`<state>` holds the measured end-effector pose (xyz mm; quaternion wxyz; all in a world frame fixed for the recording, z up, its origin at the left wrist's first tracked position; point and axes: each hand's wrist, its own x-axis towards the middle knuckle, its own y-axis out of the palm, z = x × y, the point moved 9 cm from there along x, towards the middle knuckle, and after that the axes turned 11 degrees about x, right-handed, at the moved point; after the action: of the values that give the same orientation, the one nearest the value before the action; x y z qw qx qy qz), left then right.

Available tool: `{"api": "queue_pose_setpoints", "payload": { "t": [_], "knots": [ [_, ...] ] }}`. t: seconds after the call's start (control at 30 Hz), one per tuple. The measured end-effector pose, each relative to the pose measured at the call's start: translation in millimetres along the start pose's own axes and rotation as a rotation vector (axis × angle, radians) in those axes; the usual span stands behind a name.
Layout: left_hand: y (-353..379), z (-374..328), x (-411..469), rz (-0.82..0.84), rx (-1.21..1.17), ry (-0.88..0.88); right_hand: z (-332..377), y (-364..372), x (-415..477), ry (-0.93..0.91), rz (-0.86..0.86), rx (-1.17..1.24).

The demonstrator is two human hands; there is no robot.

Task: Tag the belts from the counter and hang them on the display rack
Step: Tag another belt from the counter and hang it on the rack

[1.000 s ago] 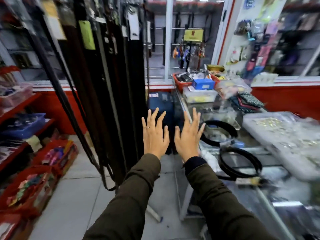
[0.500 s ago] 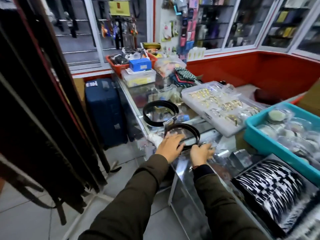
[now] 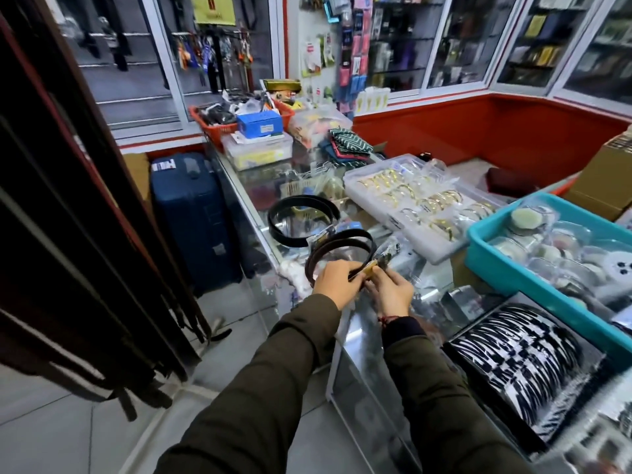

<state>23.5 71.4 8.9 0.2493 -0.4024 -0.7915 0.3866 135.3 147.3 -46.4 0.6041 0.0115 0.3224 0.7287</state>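
Note:
A coiled dark brown belt (image 3: 345, 239) lies on the glass counter (image 3: 372, 323) just in front of me. My left hand (image 3: 337, 282) grips its near end. My right hand (image 3: 391, 290) pinches a small yellow tag (image 3: 368, 268) at the same end, beside the buckle. A second coiled black belt (image 3: 301, 217) rests on the counter a little farther back, untouched. Many dark belts hang on the display rack (image 3: 78, 234) at the left, reaching almost to the floor.
A blue suitcase (image 3: 195, 217) stands on the floor against the counter. On the counter sit a white tray of gold bangles (image 3: 424, 206), a teal bin (image 3: 533, 271) of packets, a clear lidded box (image 3: 258, 152) and a red basket (image 3: 219, 128). Striped items (image 3: 523, 364) lie at right.
I have turned from the hanging belts to the counter. Both hands came down from open in the air onto the near coiled belt and now grip its end and a yellow tag.

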Motion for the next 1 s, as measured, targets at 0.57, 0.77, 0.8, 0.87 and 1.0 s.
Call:
{"api": "queue_pose_setpoints", "payload": {
  "t": [0.57, 0.77, 0.8, 0.87, 1.0],
  "knots": [
    [-172.7, 63.2, -98.3, -0.598, -0.109, -0.094, -5.7, 192.4, -120.7, -0.152, 0.649, -0.092],
    [-223.7, 95.1, -151.5, -0.764, 0.149, -0.298, -32.7, 244.6, -182.9, -0.124, 0.874, -0.143],
    [-233.7, 98.3, -159.7, -0.796, 0.142, -0.304, -34.9, 251.3, -195.5, -0.116, 0.903, -0.138],
    [-253.1, 104.4, -172.2, -0.828, 0.034, -0.320, -40.5, 261.2, -214.3, -0.109, 0.938, -0.132],
    [-295.4, 119.9, -198.7, -0.887, -0.256, -0.342, -40.0, 286.1, -246.8, -0.117, 1.047, -0.115]
  ]
}}
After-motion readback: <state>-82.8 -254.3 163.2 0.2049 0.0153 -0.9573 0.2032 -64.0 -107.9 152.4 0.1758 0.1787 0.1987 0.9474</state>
